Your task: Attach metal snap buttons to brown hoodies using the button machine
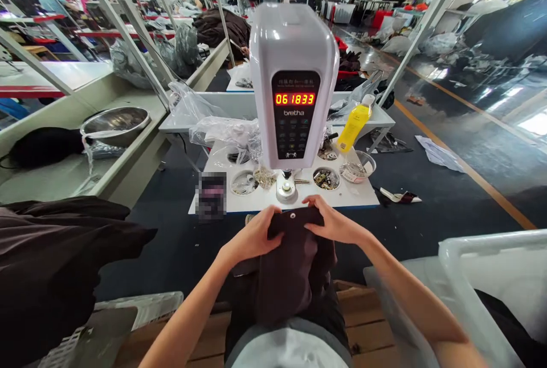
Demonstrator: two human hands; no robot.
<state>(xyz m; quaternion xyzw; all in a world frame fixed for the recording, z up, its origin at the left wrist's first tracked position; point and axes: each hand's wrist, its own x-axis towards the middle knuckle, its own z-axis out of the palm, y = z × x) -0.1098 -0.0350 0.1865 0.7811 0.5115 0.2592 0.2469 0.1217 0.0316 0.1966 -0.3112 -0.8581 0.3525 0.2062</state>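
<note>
Between my hands hangs a dark brown piece of cloth, draped down over my lap. Near its top edge sits a small, round, pale metal snap. My left hand pinches the cloth's upper left edge, and my right hand grips the upper right edge. Just beyond the cloth stands a white snap-fastening machine with a lit red and yellow number display. Its lower die is a short distance past the cloth's top edge, apart from it.
The white machine table bears bowls of metal parts, a clear tub and a yellow bottle. Dark garments lie at left, below a trough with a steel bowl. A white bin stands at right.
</note>
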